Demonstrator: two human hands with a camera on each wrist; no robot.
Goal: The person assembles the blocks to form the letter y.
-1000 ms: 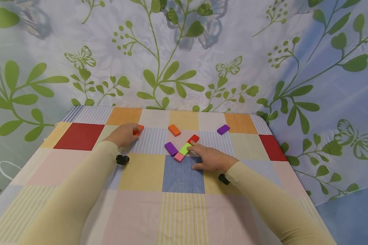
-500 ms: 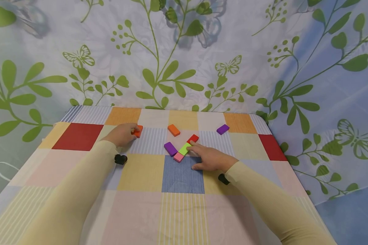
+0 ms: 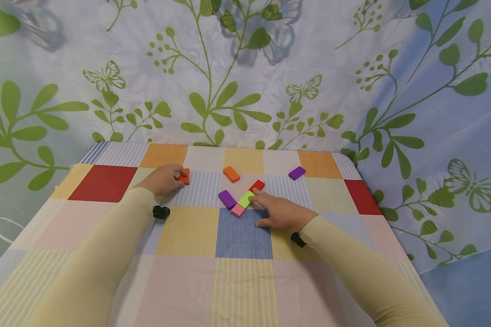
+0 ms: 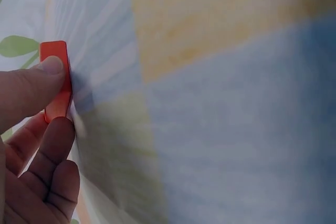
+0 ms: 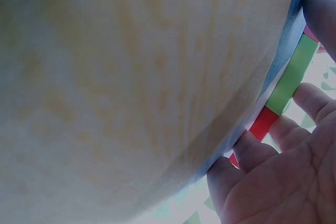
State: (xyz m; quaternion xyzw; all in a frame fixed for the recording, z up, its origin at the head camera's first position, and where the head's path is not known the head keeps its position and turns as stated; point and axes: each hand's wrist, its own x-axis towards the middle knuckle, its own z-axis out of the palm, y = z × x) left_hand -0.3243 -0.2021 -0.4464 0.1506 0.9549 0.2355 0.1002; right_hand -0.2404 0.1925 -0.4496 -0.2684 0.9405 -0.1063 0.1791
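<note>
My left hand [image 3: 162, 178] pinches an orange block [image 3: 185, 176] at the back left of the table. In the left wrist view the thumb presses on the face of this orange block [image 4: 55, 77], with fingers at its lower end. A row of pink [image 3: 238, 210], lime green [image 3: 246, 199] and red [image 3: 257, 185] blocks lies slantwise mid-table, end to end. My right hand [image 3: 284, 211] rests beside it, fingers loosely spread, fingertips at the green block [image 5: 292, 74] and the red block [image 5: 262, 123]. A purple block [image 3: 227, 199] angles away from the pink end.
Another orange block [image 3: 231, 174] lies behind the row, and a second purple block [image 3: 297, 172] at the back right. A patchwork cloth [image 3: 188, 290] covers the table. A leaf-print curtain [image 3: 245, 72] hangs along the back edge.
The orange block in my left hand has turned slightly, its long side now pointing more directly away from me. The right hand and the row of blocks have stayed put.
</note>
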